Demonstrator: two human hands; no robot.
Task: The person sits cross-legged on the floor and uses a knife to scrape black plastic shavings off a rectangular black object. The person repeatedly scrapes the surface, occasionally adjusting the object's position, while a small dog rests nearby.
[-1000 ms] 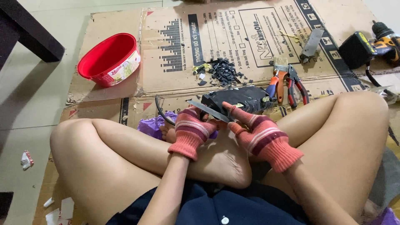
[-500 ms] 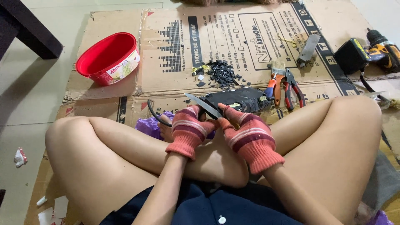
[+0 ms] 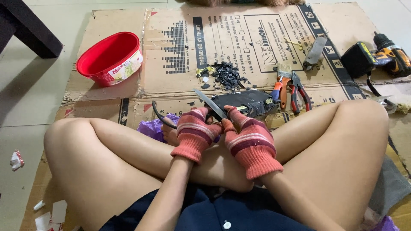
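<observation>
Both my hands wear striped pink knitted gloves and meet above my crossed legs. My right hand (image 3: 249,139) grips a knife whose grey blade (image 3: 209,102) points up and to the left. My left hand (image 3: 196,131) is closed on a thin black cable (image 3: 157,115) that loops out to the left. The cable's end and the knife handle are hidden between the gloves. Just beyond my hands lies a black box-like device (image 3: 248,104) wrapped in dark film.
I sit on flattened cardboard (image 3: 171,55). A red plastic tub (image 3: 109,57) stands at the far left. A pile of black scraps (image 3: 227,75), a small brush (image 3: 279,83), red-handled pliers (image 3: 299,90), a metal scraper (image 3: 314,52) and a cordless drill (image 3: 379,55) lie ahead and right. Purple plastic (image 3: 156,126) lies beside my foot.
The view has shifted slightly; my hands stay together on the knife and cable, with the blade a little lower against the cable end.
</observation>
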